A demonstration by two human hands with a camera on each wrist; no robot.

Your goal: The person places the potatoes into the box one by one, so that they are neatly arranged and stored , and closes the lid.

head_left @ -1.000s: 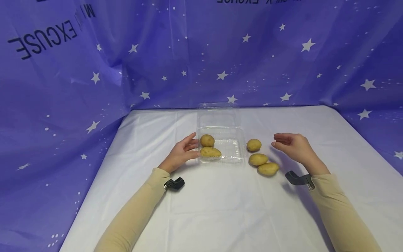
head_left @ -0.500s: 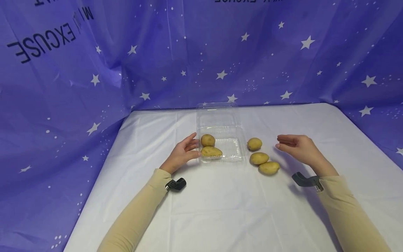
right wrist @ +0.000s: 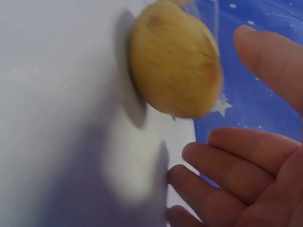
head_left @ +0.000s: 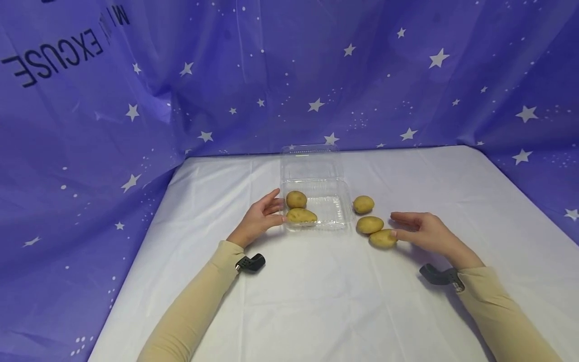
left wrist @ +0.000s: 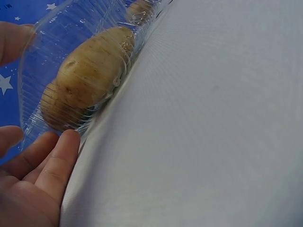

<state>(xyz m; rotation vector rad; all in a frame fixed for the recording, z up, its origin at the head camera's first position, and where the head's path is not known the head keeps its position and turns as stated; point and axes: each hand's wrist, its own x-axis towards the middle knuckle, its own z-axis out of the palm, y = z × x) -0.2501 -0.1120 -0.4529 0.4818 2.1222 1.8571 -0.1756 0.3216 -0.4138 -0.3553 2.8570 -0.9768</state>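
Observation:
A clear plastic clamshell box (head_left: 332, 213) stands with its lid (head_left: 312, 163) raised at the back. Inside, at its left, lie a round potato (head_left: 296, 199) and a longer potato (head_left: 302, 216). My left hand (head_left: 259, 219) rests against the box's left side, fingers and thumb spread apart; in the left wrist view its fingertips (left wrist: 71, 137) are right at the ribbed wall. On the cloth right of the box, my right hand (head_left: 427, 232) reaches over the nearest potato (head_left: 382, 239), thumb overlapping its end. In the right wrist view that potato (right wrist: 175, 59) lies before spread, ungripped fingers.
Two more loose potatoes lie right of the box, a middle one (head_left: 370, 224) touching the nearest and a farther one (head_left: 363, 204). A white cloth (head_left: 316, 301) covers the table. Behind it hangs a blue curtain (head_left: 253, 75) with stars.
My right hand first drew slightly back to the right, then came down and toward the nearest potato. My left hand stays at the box.

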